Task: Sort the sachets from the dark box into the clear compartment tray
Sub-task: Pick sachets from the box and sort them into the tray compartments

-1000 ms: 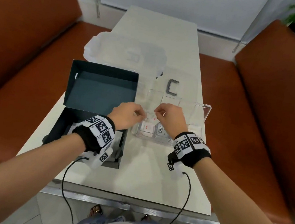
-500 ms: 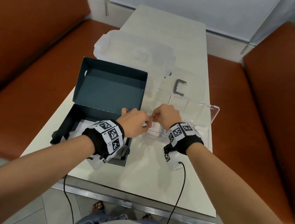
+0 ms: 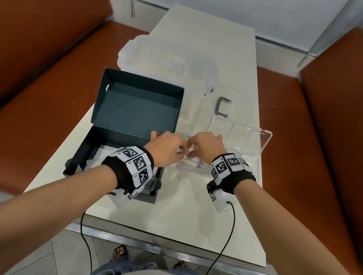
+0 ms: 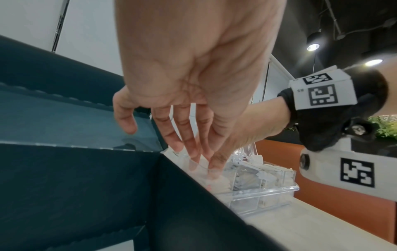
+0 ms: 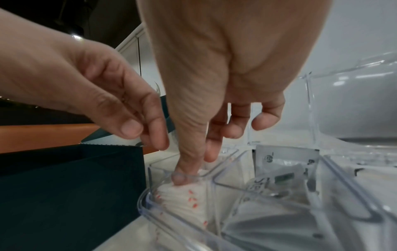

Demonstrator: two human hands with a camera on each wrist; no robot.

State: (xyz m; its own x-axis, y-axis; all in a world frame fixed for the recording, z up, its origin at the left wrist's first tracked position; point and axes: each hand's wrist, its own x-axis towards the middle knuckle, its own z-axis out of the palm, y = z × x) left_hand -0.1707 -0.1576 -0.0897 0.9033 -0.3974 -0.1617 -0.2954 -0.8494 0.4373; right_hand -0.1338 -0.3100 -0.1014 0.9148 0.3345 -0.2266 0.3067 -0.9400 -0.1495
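Sachets [image 5: 184, 200] fill the near-left compartment of the tray [image 3: 264, 140], beside the box [image 3: 133, 108]. Right hand [image 3: 206, 149] pinches them, thumb pressing down; left hand [image 3: 165, 149] fingers hang straight, slightly spread, above the tray's edge.

Dark box [image 3: 114, 152] wall touching clear tray [image 3: 251, 155] left side; raised tray lid [image 3: 265, 139] blocks far edge.

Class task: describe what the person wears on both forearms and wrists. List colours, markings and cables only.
Both arms are bare, without sleeves. The left wrist's black fabric band and the right wrist's black fabric band each carry white square tiles printed with black coded markers. A white camera housing hangs beneath each, trailing a thin black cable.
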